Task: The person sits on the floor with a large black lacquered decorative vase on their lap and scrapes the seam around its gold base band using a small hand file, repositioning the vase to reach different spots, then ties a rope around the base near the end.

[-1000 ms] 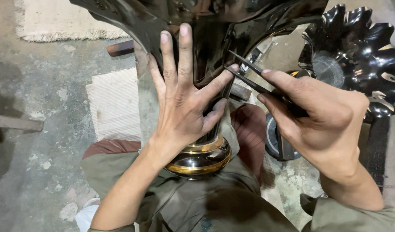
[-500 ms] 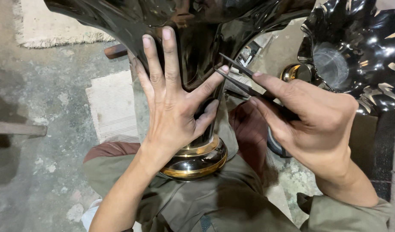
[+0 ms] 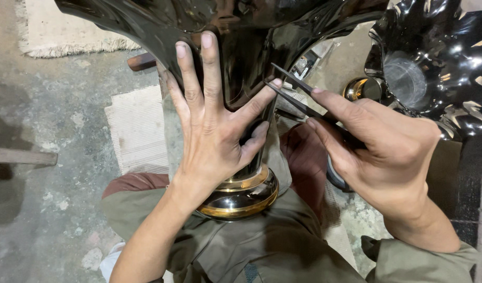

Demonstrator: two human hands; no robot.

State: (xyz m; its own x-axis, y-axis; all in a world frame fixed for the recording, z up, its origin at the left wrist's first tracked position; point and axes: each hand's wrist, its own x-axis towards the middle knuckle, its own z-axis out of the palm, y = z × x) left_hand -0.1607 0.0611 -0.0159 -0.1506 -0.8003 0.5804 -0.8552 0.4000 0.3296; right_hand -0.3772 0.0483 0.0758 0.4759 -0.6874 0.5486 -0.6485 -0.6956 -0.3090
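A tall glossy black vase [image 3: 236,42] with a gold-banded foot [image 3: 241,196] rests in my lap, its wide wavy mouth pointing away. My left hand [image 3: 212,126] lies flat on its neck with the fingers spread. My right hand [image 3: 380,149] grips a thin dark metal tool [image 3: 298,91] with two slim prongs. The prong tips meet the vase just beside my left index fingertip.
A second black fluted bowl-shaped piece [image 3: 435,68] with a gold collar [image 3: 361,89] stands at the right. A pale mat [image 3: 136,128] and a fringed rug [image 3: 57,31] lie on the rough concrete floor. A wooden handle [image 3: 142,62] shows behind the vase.
The vase and both hands have shifted a little left and down in the view. The fluted piece at the right has come further into view. Both hands hold as before.
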